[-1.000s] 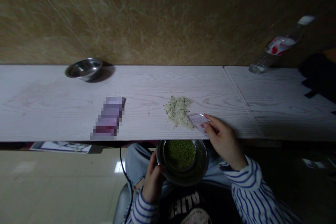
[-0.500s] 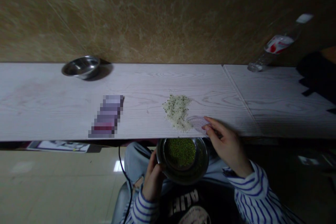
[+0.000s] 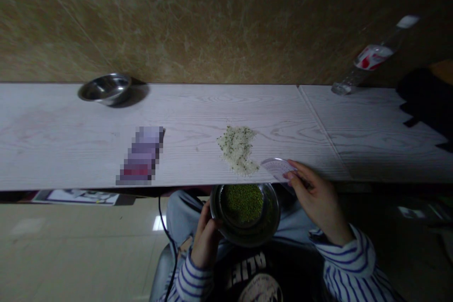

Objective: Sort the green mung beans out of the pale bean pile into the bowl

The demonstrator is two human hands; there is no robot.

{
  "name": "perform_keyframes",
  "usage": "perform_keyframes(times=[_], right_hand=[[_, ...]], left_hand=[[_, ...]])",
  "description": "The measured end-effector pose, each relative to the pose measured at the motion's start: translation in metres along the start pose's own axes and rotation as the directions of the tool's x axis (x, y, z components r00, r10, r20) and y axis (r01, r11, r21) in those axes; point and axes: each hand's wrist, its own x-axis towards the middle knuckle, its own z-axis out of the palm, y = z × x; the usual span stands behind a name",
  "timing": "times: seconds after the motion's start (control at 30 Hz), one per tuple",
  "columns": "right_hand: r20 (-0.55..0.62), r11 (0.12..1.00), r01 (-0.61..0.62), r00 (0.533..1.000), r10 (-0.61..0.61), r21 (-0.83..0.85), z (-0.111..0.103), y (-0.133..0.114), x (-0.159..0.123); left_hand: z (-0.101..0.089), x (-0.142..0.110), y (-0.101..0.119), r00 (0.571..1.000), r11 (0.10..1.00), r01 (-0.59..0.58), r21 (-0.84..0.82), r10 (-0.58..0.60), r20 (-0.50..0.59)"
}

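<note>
My left hand grips the left rim of a metal bowl, held over my lap just below the table edge. Green beans, which look like mung beans, cover the bowl's bottom. Between the thumb and fingers of my right hand is a clear plastic protractor, its curved edge toward the far side. It is low over the table near the front edge, to the right of a pile of white rice with green beans scattered through it. A small gap separates protractor and pile.
A second metal bowl stands at the back left by the wall. A blurred-out flat object lies left of the rice. A clear bottle stands at the back right, near a dark item. A black cable hangs below the table.
My right hand has drawn the protractor slightly right, away from the rice pile. The left hand and its bowl stay nearly where they were. The view has shifted a little.
</note>
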Motion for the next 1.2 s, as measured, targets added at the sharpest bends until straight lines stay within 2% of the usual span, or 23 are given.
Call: perform_keyframes(times=[0.23, 0.5, 0.9, 1.2], right_hand=[[0.004, 1.000, 0.013, 1.000, -0.013, -0.005, -0.001, -0.002, -0.005], [-0.011, 1.000, 0.026, 1.000, -0.027, -0.012, -0.003, -0.003, -0.007], [0.064, 0.999, 0.018, 0.998, -0.020, 0.040, 0.007, -0.012, -0.007], [0.054, 0.999, 0.014, 0.998, -0.016, 0.038, 0.005, -0.009, -0.010]], left_hand=[[0.004, -0.004, 0.003, 1.000, 1.000, 0.021, -0.009, -0.021, 0.002], [0.002, -0.003, 0.001, 1.000, 1.000, -0.007, -0.020, 0.008, 0.024], [0.002, -0.003, 0.002, 0.999, 0.999, -0.020, -0.036, 0.021, 0.042], [0.006, -0.006, 0.003, 1.000, 0.999, 0.013, -0.037, -0.013, 0.000]])
